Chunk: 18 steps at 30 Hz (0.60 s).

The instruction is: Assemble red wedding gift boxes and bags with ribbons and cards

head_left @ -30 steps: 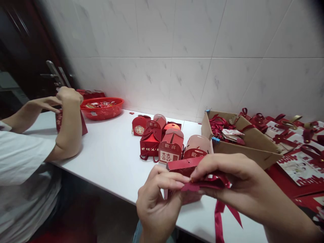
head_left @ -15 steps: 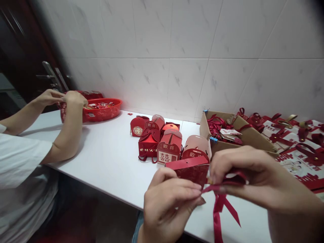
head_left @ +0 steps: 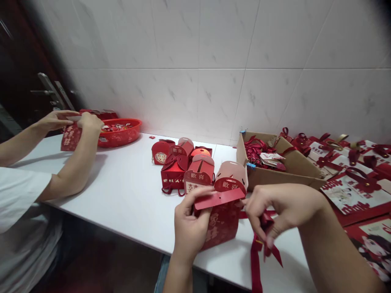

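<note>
My left hand (head_left: pixel 191 228) grips a dark red paper gift box (head_left: pixel 224 224) by its left side, thumb on the front and fingers near the folded top flap. The box stands upright at the table's front edge, with pale characters on its face. To its right, my right hand (head_left: pixel 276 209) is closed on a dark red ribbon (head_left: pixel 256 260), bunched between thumb and fingers. Two ribbon tails hang below that hand, and a small gold-coloured bit shows on it. Part of the ribbon reaches toward the box's right edge; whether it is attached there I cannot tell.
Several small red gift boxes (head_left: pixel 174 173) stand behind. An open cardboard box (head_left: pixel 288 178) holds red ribbons; gift bags (head_left: pixel 356 195) lie at right. At left, a co-worker's hands (head_left: pixel 90 123) hold a red bag (head_left: pixel 71 137) beside a red basin (head_left: pixel 119 137) of wrapped pieces.
My left hand has shifted from the ribbon to the gift box's side, and the box now faces me more upright. My right hand has turned downward with the ribbon. The view has swung slightly right.
</note>
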Each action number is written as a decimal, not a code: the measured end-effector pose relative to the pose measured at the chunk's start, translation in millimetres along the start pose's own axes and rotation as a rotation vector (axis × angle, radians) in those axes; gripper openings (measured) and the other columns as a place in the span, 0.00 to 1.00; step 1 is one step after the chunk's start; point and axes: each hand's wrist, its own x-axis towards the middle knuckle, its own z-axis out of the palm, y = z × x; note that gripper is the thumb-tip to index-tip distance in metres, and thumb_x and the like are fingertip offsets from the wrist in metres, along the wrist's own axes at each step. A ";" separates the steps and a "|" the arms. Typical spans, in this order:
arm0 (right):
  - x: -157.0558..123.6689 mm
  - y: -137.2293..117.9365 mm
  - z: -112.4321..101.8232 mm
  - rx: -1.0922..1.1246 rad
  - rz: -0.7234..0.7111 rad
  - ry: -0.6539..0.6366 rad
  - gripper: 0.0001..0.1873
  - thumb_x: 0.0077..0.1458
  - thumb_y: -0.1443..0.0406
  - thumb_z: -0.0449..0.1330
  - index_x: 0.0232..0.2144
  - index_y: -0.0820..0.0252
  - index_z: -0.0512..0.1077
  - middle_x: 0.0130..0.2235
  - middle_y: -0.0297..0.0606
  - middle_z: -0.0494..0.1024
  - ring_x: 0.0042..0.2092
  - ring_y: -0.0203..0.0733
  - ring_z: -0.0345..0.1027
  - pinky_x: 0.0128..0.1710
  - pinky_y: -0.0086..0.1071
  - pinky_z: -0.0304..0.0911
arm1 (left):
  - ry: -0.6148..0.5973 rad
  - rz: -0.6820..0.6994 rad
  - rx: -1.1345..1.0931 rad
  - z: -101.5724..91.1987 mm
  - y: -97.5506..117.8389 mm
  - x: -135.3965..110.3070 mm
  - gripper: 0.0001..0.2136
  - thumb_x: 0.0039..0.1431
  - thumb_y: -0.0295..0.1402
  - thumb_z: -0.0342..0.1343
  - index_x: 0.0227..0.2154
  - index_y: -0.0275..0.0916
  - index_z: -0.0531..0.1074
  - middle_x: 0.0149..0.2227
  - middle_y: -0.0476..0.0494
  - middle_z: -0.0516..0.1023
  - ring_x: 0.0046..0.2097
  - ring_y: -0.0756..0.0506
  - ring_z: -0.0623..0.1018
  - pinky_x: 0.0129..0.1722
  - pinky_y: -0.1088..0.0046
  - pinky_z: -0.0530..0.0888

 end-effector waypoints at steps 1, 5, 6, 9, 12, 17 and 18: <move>2.7 4.1 -0.9 0.026 0.011 -0.001 0.09 0.54 0.62 0.63 0.29 0.65 0.75 0.29 0.38 0.78 0.31 0.32 0.69 0.34 0.25 0.65 | -0.011 0.042 0.023 -0.5 -0.5 0.4 0.10 0.52 0.20 0.54 0.33 0.40 0.75 0.33 0.46 0.80 0.37 0.47 0.80 0.40 0.72 0.77; -0.5 5.0 -0.6 0.071 0.034 0.187 0.08 0.52 0.63 0.65 0.29 0.65 0.74 0.28 0.35 0.75 0.29 0.29 0.66 0.30 0.22 0.62 | -0.062 0.162 0.091 -4.7 -1.5 1.1 0.10 0.49 0.19 0.52 0.27 0.39 0.74 0.32 0.46 0.80 0.35 0.47 0.79 0.36 0.72 0.76; -1.5 2.3 0.3 0.083 0.027 0.287 0.09 0.52 0.63 0.65 0.28 0.65 0.74 0.27 0.35 0.75 0.28 0.29 0.65 0.29 0.22 0.61 | -0.074 0.191 0.103 -5.7 -1.4 0.9 0.10 0.48 0.19 0.52 0.28 0.39 0.74 0.32 0.46 0.79 0.35 0.46 0.79 0.36 0.71 0.76; 2.6 -5.4 4.9 0.083 0.053 0.545 0.09 0.52 0.63 0.65 0.29 0.65 0.72 0.28 0.35 0.73 0.29 0.29 0.62 0.28 0.22 0.59 | -0.118 0.245 0.110 -7.1 -1.5 0.2 0.08 0.49 0.22 0.53 0.31 0.38 0.73 0.35 0.43 0.79 0.38 0.44 0.79 0.38 0.68 0.75; 14.8 -8.2 10.8 -0.041 0.120 0.596 0.07 0.53 0.64 0.64 0.30 0.63 0.73 0.28 0.32 0.72 0.29 0.29 0.60 0.29 0.23 0.58 | -0.113 0.211 0.138 -5.0 -3.2 -0.6 0.06 0.54 0.24 0.53 0.32 0.39 0.73 0.35 0.44 0.79 0.38 0.45 0.79 0.39 0.70 0.75; 30.2 -9.7 19.0 -0.292 0.161 0.604 0.01 0.54 0.71 0.59 0.30 0.63 0.71 0.29 0.33 0.72 0.31 0.31 0.60 0.31 0.25 0.57 | -0.039 0.153 0.133 0.4 -7.4 -3.5 0.14 0.57 0.24 0.55 0.46 0.42 0.68 0.37 0.48 0.78 0.40 0.49 0.78 0.41 0.75 0.75; 31.4 -10.3 20.4 -0.323 0.176 0.612 0.02 0.53 0.72 0.59 0.30 0.63 0.71 0.29 0.33 0.72 0.31 0.31 0.60 0.31 0.25 0.56 | -0.033 0.143 0.124 0.9 -8.0 -4.2 0.14 0.57 0.24 0.55 0.46 0.42 0.67 0.36 0.48 0.77 0.39 0.49 0.78 0.40 0.76 0.75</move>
